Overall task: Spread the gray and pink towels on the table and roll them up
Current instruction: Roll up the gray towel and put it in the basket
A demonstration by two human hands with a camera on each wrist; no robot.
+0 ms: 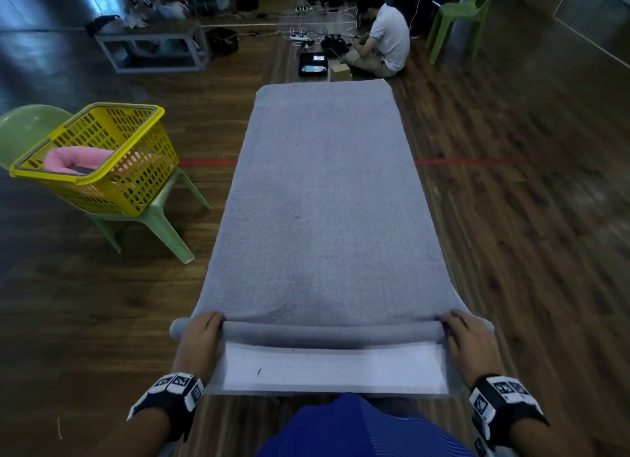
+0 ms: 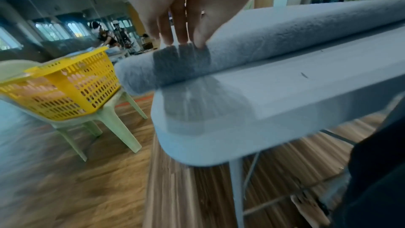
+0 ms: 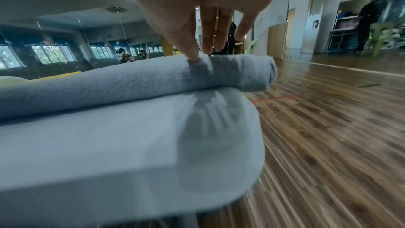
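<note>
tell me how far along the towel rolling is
Done: the gray towel lies spread along the table. In hand: its near end is rolled into a thin tube, with the left hand and right hand pressing fingers on its two ends; most of the length is still flat. Left: finishing this roll, then the pink towel, still in the yellow basket.

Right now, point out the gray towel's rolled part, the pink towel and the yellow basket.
gray towel (image 1: 332, 332): head view, middle of the rolled part at the near end.
pink towel (image 1: 80, 156): head view, top fold inside the basket.
yellow basket (image 1: 143, 170): head view, its perforated side wall.
</note>
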